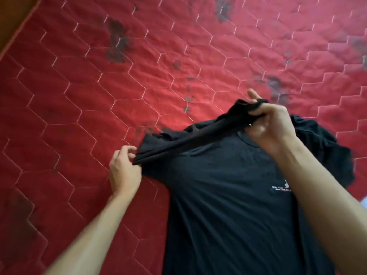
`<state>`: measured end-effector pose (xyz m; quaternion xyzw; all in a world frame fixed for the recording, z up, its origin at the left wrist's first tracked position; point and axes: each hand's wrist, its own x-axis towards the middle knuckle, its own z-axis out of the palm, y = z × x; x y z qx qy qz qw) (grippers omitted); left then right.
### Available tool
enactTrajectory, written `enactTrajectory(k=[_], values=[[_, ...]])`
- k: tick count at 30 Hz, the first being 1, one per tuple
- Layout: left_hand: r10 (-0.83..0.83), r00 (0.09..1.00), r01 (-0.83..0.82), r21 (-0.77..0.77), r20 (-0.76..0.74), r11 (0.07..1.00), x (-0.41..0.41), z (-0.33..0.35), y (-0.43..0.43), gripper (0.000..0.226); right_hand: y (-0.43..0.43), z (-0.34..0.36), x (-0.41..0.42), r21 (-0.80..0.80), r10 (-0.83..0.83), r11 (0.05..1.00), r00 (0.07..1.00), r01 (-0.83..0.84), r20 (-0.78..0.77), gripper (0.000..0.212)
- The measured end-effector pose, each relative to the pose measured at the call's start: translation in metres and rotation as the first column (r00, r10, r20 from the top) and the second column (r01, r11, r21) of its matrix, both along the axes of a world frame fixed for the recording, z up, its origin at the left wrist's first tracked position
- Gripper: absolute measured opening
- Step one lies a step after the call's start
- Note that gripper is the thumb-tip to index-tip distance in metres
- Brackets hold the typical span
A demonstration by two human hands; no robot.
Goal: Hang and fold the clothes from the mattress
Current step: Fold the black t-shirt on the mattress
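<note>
Now we're mid-fold: our left hand (124,171) pinches the sleeve hem of the black T-shirt (228,195), our right hand (272,126) bunches the shoulder fabric, lifted. Below both grips the shirt lies on the red mattress (99,86). Next, probably, laying that sleeve inward, flat.

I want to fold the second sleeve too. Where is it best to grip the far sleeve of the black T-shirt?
Probably pinch the black cotton T-shirt at its bunched right sleeve hem, coming from the outer right side with the right hand; the sleeve lies crumpled on the red quilted mattress, its edge facing outward.
</note>
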<state>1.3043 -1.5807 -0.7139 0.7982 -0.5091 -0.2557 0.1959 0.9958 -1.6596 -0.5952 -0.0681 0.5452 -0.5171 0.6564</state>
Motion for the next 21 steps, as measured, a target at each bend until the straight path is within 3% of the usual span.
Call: enactTrajectory(k=[4,10,13,16,19,21], values=[[-0.237,0.967,0.242,-0.044,0.088,0.969,-0.024,0.016,0.014,0.052,0.057,-0.025,-0.079,0.142,-0.056,0.986,0.977,0.086,-0.208,0.055],[-0.595,0.789,0.609,-0.076,0.150,0.789,-0.104,0.022,0.029,0.040,0.117,-0.048,-0.180,0.229,-0.267,0.891,0.860,0.393,-0.434,0.046],[-0.736,0.655,0.753,-0.059,0.172,0.656,-0.153,0.017,0.043,0.036,0.142,-0.055,-0.208,0.194,-0.272,0.877,0.787,0.440,-0.554,0.047],[-0.824,0.546,0.827,0.064,0.152,0.559,-0.191,0.007,0.059,0.045,0.156,-0.057,-0.224,0.147,-0.236,0.895,0.726,0.421,-0.645,0.049],[-0.846,0.506,0.835,0.149,0.168,0.529,-0.213,-0.004,0.072,0.050,0.158,-0.052,-0.237,0.026,-0.286,0.915,0.694,0.402,-0.661,0.050],[-0.829,0.523,0.820,0.148,0.200,0.553,-0.221,-0.007,0.076,0.044,0.152,-0.044,-0.237,-0.076,-0.264,0.953,0.675,0.294,-0.689,0.051]])
